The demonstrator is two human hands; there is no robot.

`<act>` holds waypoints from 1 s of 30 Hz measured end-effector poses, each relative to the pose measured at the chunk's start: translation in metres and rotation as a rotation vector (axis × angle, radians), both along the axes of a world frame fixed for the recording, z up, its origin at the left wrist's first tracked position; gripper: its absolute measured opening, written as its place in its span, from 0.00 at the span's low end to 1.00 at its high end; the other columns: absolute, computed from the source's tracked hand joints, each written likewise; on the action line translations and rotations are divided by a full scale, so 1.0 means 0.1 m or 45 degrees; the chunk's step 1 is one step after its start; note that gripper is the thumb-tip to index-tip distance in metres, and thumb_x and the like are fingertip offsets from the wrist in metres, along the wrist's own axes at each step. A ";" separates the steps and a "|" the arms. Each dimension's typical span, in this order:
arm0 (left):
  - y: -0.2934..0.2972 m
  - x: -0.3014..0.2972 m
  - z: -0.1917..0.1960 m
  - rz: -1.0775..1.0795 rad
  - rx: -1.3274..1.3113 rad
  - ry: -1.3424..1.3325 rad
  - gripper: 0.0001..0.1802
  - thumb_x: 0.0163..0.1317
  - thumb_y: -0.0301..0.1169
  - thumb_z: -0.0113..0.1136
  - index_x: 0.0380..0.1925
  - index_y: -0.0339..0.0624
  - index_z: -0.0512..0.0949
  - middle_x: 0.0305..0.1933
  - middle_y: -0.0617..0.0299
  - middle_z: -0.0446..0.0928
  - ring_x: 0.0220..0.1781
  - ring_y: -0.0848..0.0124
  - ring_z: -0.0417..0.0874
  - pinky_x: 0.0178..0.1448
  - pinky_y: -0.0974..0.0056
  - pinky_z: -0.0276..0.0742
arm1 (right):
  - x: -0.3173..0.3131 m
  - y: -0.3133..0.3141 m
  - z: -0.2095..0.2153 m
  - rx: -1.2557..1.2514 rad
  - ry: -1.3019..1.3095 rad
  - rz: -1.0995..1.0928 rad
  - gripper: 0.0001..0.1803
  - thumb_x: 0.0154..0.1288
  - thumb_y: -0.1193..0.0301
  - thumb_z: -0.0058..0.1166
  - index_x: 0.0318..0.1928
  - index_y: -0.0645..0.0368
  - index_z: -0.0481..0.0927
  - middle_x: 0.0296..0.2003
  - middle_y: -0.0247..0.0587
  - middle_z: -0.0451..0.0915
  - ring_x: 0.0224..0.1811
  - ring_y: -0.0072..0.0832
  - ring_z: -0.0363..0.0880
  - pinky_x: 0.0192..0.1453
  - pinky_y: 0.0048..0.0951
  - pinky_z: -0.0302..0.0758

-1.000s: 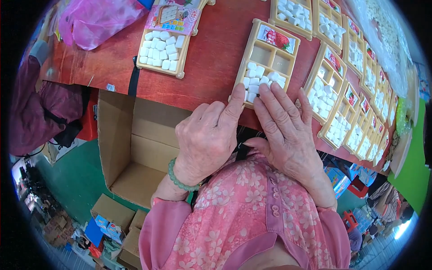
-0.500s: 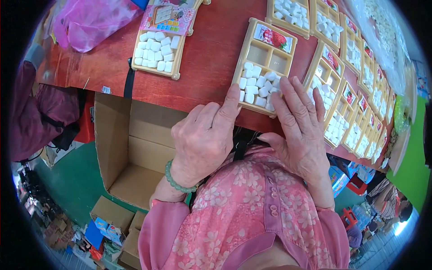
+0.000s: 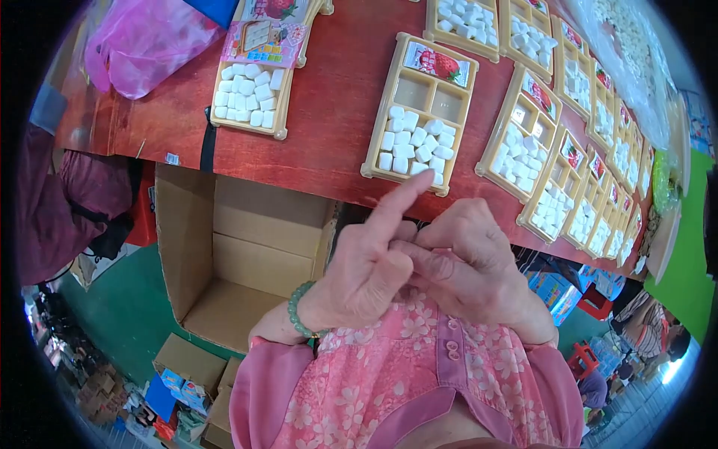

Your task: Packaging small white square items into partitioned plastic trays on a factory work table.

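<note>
In front of me a cream plastic tray [image 3: 383,112] lies on the table, with white marshmallow-like pieces [image 3: 419,144] in its near compartment. A strawberry-printed packet [image 3: 437,64] fills its far end, and two small compartments between hold no pieces. My left hand [image 3: 370,262] is just below the tray's near edge, its index finger stretched toward that edge and its thumb bent. My right hand [image 3: 471,262] meets it on the right, fingers curled and pressed together. Whatever those fingers hold, if anything, is hidden. Both hands are off the tray.
Similar filled trays [image 3: 516,161] crowd the right side of the red table [image 3: 329,97]. Another tray [image 3: 250,97] with a pink printed card stands at left, beside a pink plastic bag [image 3: 149,45]. An open cardboard box [image 3: 187,247] sits below the front edge. Clear plastic [image 3: 636,67] covers white pieces far right.
Both hands have drawn back from the tray's near corners and come together near my body. The right fingers have curled. The tray appears slightly further left in view.
</note>
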State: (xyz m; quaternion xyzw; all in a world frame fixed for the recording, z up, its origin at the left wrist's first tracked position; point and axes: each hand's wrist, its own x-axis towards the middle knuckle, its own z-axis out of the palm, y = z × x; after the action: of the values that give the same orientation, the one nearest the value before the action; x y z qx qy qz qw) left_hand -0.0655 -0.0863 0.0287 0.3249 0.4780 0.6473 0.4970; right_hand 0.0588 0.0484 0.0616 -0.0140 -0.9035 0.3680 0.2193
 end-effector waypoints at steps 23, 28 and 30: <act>0.12 -0.24 -0.21 0.572 0.090 1.672 0.28 0.45 0.19 0.68 0.51 0.40 0.84 0.18 0.66 0.59 0.17 0.71 0.66 0.21 0.64 0.64 | -0.32 0.26 -0.12 0.259 -0.059 -0.218 0.16 0.49 0.81 0.66 0.40 0.58 0.83 0.38 0.37 0.83 0.38 0.36 0.80 0.42 0.33 0.75; 0.11 -0.23 -0.22 0.555 0.071 1.738 0.28 0.43 0.20 0.65 0.50 0.40 0.85 0.20 0.66 0.60 0.18 0.72 0.68 0.21 0.65 0.66 | -0.31 0.27 -0.12 0.259 -0.108 -0.192 0.16 0.48 0.81 0.65 0.40 0.58 0.82 0.38 0.36 0.84 0.38 0.36 0.80 0.42 0.34 0.76; 0.12 -0.23 -0.20 0.538 0.050 1.782 0.27 0.43 0.21 0.64 0.50 0.40 0.85 0.21 0.67 0.61 0.20 0.72 0.69 0.21 0.66 0.67 | -0.31 0.28 -0.11 0.318 -0.106 -0.181 0.16 0.48 0.82 0.65 0.40 0.58 0.82 0.38 0.36 0.84 0.38 0.36 0.80 0.42 0.34 0.77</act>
State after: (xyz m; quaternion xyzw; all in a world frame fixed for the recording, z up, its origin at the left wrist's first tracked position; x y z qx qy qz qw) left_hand -0.0883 -0.0746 0.0082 0.5722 0.7244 0.3788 -0.0662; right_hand 0.0282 0.0767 0.0504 -0.0659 -0.9473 0.2354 0.2073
